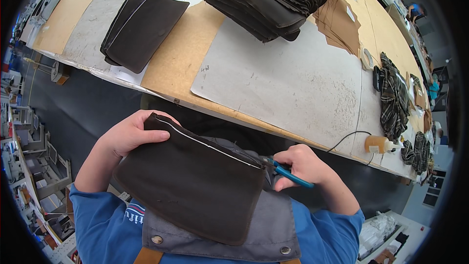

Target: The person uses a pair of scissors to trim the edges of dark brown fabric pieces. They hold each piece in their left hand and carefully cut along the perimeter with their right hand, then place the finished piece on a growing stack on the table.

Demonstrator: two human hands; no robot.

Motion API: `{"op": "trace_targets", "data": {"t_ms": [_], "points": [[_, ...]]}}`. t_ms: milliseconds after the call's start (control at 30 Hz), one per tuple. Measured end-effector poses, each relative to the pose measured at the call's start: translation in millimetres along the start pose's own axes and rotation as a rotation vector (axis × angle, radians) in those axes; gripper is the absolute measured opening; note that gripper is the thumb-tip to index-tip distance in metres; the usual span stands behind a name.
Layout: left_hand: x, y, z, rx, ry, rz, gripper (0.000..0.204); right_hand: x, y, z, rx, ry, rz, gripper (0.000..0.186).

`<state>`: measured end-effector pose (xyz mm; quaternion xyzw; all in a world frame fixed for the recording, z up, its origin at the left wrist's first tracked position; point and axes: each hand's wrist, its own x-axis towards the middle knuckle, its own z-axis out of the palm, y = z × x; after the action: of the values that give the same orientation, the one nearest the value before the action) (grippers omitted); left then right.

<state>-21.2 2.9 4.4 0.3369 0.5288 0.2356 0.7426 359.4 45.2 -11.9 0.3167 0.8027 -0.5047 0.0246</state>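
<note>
My left hand (131, 134) grips the upper left corner of a dark brown flat pouch-like piece (190, 186), thumb on its front. A white strip runs along the top edge of that piece, which hangs in front of my grey apron (273, 225). My right hand (304, 167) is closed around a pair of blue-handled cutters (292, 175). The cutters' dark jaws meet the right end of the white strip, at the piece's upper right corner; the exact contact is too small to tell.
On the worktable (183, 63) ahead lie a large stack of dark brown pieces (266, 5) and a smaller stack (146, 29). Brown paper (337, 24), a tape roll (366, 58), plaid cloth (393, 93) and a squeeze bottle (378, 144) are to the right.
</note>
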Motion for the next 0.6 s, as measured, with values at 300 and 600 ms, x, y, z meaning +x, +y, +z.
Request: {"op": "trace_targets", "data": {"t_ms": [300,600], "points": [[2,5,7,0.048,-0.004,0.005,0.029,10,-2,-1,-0.135,-0.058,-0.051,0.071],[2,6,7,0.031,-0.012,-0.002,0.030,18,-10,-7,-0.133,-0.069,-0.040,0.071]]}}
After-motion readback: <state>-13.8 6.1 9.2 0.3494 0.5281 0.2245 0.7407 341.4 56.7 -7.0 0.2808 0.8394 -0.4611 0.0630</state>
